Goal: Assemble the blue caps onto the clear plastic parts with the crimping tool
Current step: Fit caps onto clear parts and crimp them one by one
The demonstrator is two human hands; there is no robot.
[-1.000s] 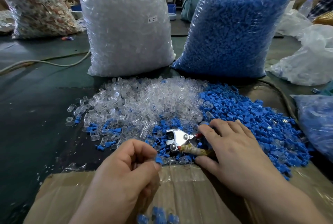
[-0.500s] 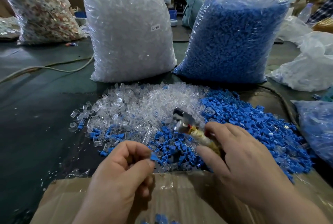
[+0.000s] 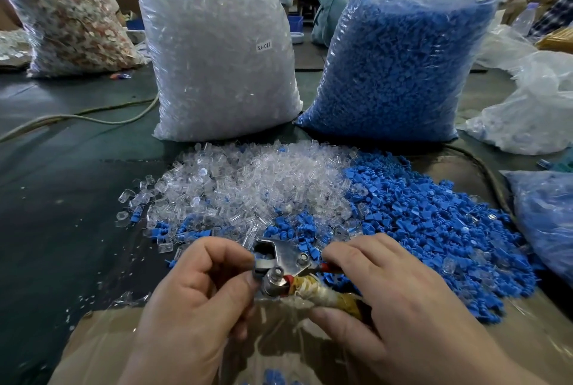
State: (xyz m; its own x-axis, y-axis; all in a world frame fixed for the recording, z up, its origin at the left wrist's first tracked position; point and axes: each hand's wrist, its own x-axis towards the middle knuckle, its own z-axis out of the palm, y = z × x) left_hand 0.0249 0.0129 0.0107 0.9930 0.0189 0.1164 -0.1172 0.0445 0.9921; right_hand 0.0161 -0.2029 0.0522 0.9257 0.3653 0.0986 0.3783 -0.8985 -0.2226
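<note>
A heap of clear plastic parts [image 3: 248, 186] lies on the table beside a heap of blue caps [image 3: 434, 223]. My right hand [image 3: 400, 301] grips the taped handles of the metal crimping tool [image 3: 282, 263], whose jaws point left. My left hand [image 3: 198, 297] pinches a small blue cap with a clear part [image 3: 263, 257] and holds it in the tool's jaws. Thumb and fingers hide most of that piece.
Behind the heaps stand a big bag of clear parts [image 3: 223, 43], a bag of blue caps [image 3: 400, 59] and a bag of mixed pieces [image 3: 68, 18]. A cable [image 3: 77, 118] runs at the left. A cardboard box [image 3: 279, 338] sits under my hands; more bags [image 3: 542, 208] lie right.
My right hand lifted the crimping tool off the pile and brought it toward me. My left hand moved up to its jaws with the small blue piece.
</note>
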